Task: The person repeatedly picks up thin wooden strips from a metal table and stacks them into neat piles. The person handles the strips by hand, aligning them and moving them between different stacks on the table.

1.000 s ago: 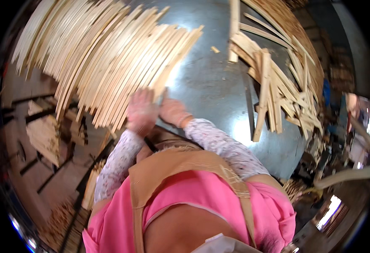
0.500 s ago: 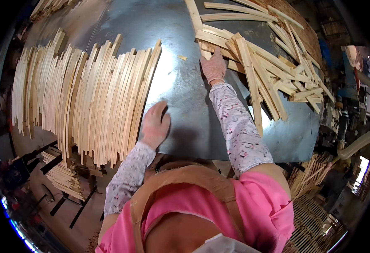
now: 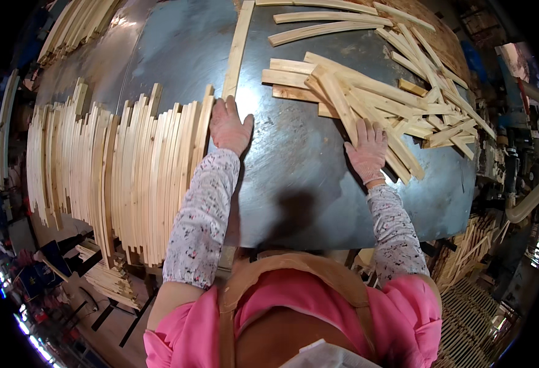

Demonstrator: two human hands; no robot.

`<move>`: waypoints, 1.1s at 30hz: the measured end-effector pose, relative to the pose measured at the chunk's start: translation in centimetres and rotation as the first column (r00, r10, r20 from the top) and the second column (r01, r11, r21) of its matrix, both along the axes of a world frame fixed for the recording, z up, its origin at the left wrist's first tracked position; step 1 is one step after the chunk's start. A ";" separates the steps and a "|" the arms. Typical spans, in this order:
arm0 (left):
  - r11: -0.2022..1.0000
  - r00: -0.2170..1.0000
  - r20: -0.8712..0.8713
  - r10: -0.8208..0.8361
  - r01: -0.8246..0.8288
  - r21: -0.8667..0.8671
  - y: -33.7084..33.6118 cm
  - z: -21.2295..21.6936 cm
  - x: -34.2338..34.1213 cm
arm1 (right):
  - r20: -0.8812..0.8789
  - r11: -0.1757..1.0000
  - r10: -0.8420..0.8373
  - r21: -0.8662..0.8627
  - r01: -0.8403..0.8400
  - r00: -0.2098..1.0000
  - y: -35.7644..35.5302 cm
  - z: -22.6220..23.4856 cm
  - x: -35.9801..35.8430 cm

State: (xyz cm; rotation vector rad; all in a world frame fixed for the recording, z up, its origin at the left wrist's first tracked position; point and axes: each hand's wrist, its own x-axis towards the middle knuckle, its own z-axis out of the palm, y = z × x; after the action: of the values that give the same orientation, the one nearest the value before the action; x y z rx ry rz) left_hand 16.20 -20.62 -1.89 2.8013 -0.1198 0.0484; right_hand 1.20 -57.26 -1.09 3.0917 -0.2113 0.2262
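Note:
My gloved left hand (image 3: 229, 127) lies beside the right edge of a row of pale wooden strips (image 3: 137, 178). Its fingers stretch forward and its thumb stands apart. They meet the near end of a single wooden strip (image 3: 239, 46) that points away across the metal table. On the right, my gloved right hand (image 3: 368, 152) is closed over the near end of another wooden strip (image 3: 334, 98). That strip leans across a jumbled pile of strips (image 3: 398, 113), and its end is hidden beneath the hand.
Grey sheet metal covers the table (image 3: 282, 184). More strips (image 3: 331, 27) lie scattered at the far right, and a bundle (image 3: 79, 27) sits at the far left. Below the table's left edge, a stack of strips (image 3: 110, 279) rests on a dark frame.
My left hand has moved forward along the row. My right hand has left the far strips and come back to the pile's near side. The single far strip has shifted left toward the row.

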 end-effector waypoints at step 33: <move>0.980 0.941 -0.330 0.075 -0.008 0.201 17.7 7.9 -26.6 | -0.308 0.068 0.363 0.950 0.305 0.879 30.1 -6.6 4.6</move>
State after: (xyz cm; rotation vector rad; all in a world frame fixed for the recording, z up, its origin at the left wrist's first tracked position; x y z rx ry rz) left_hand -10.42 -2.88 5.97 2.9588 0.0198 -0.4552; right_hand 5.79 -27.19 -7.66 4.3073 -0.4279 -1.4392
